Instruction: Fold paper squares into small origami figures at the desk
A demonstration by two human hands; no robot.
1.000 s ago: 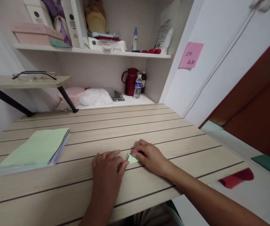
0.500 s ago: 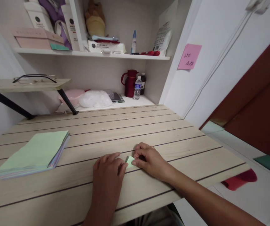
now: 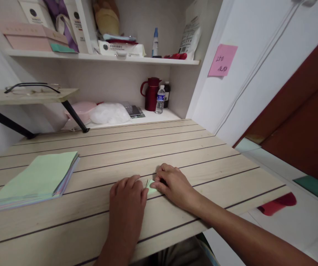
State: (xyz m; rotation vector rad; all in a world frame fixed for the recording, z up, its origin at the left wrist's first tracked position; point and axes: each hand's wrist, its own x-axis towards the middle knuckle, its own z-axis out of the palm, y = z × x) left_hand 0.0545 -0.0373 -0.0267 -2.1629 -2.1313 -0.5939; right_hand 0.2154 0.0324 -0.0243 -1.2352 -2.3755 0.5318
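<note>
A small folded piece of light green paper [image 3: 151, 187] lies on the wooden tabletop between my two hands. My right hand [image 3: 175, 186] pinches its right side, thumb on top and fingers curled. On the other side, my left hand [image 3: 127, 201] has its fingers bent and close together, with the thumb and fingertips at the paper's left edge. The folded layers stand slightly apart near the top corner. Parts of the paper are covered by my fingertips. Off to the left rests a stack of coloured paper sheets [image 3: 37, 179], light green on top.
A small raised shelf [image 3: 28, 97] with eyeglasses [image 3: 33, 87] stands at the back left. Behind the striped tabletop [image 3: 203, 162], a cubby holds a dark red jug [image 3: 151, 94], a water bottle [image 3: 160, 99] and a white bag [image 3: 110, 113]. A pink note [image 3: 222, 60] sticks to the wall.
My left thumb has come closer against the paper's left edge, and less of the paper shows between my hands. The camera view has shifted slightly.
</note>
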